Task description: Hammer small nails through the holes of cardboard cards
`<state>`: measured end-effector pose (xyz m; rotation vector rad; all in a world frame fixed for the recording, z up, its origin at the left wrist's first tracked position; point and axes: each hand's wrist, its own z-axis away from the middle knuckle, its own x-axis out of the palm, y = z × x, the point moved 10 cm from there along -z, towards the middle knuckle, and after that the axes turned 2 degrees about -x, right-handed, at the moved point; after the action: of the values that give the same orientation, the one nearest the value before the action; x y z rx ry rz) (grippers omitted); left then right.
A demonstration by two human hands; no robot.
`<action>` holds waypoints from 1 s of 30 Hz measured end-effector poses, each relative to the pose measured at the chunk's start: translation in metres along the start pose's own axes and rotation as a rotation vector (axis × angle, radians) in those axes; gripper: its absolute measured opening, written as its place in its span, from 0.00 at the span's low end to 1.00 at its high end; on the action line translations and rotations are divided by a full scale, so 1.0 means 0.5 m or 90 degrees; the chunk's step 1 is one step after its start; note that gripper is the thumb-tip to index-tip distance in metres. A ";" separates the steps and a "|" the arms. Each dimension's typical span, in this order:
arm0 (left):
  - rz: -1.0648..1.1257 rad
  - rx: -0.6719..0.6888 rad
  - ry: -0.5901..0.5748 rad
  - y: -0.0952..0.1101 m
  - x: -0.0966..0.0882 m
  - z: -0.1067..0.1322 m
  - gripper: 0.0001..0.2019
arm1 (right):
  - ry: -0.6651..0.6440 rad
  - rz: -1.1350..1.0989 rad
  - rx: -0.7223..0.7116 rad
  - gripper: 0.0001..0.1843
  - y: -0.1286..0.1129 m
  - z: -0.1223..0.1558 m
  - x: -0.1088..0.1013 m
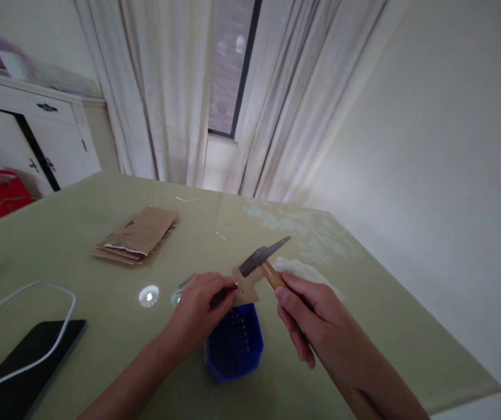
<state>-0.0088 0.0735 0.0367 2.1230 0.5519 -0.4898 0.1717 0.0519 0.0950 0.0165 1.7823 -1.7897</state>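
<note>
Apparently, a card [247, 292] is held ready for the hammer [257, 261]

The card, marked with rows of dots, is pinched at its left side by the left hand [204, 297] — fingers and thumb brought together — by the far rim of the basket [256, 337]. Whether it is propped on that rim cannot be told; whether anything small is also gripped cannot be made out. The hammer is clasped by its handle in the right hand [316, 315], its head poised close over the card, with contact unconfirmed. Light striking seems to be the step in hand. For a stroke, the card would need to be braced — and the left fingertips kept clear. Farther off, a cardboard stack [143, 230] is seen on the table [399, 338].
</note>
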 end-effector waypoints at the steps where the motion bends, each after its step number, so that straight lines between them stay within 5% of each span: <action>1: 0.001 0.001 -0.002 0.002 0.000 -0.001 0.05 | -0.010 0.030 0.011 0.24 -0.001 0.003 0.005; 5: 0.002 -0.003 -0.015 0.004 0.002 -0.003 0.07 | -0.057 0.132 0.034 0.21 -0.003 0.004 0.022; 10: -0.008 -0.021 -0.017 0.001 0.002 -0.003 0.05 | 0.006 0.126 0.010 0.21 -0.018 -0.001 0.009; 30: -0.033 0.015 -0.058 0.018 0.013 -0.002 0.07 | 0.022 0.202 -0.035 0.19 -0.013 0.012 0.025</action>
<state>0.0018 0.0708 0.0396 2.1020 0.5533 -0.6222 0.1612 0.0410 0.0960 0.2925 1.7410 -1.5222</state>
